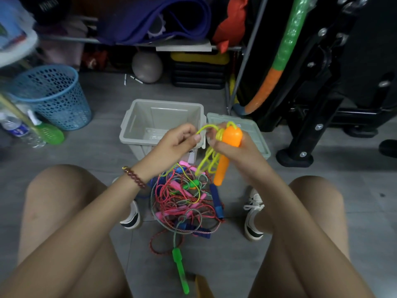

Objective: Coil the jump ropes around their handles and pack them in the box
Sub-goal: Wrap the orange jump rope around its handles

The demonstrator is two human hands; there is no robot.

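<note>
Glossy orange plastic handle (231, 136), matt grey plastic box (137, 127), smooth grey floor tiles (103, 97).

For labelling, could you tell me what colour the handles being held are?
The handles are orange; head view.

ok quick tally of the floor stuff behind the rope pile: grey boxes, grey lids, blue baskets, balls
grey box: 1
grey lid: 1
blue basket: 1
grey ball: 1
total: 4
</note>
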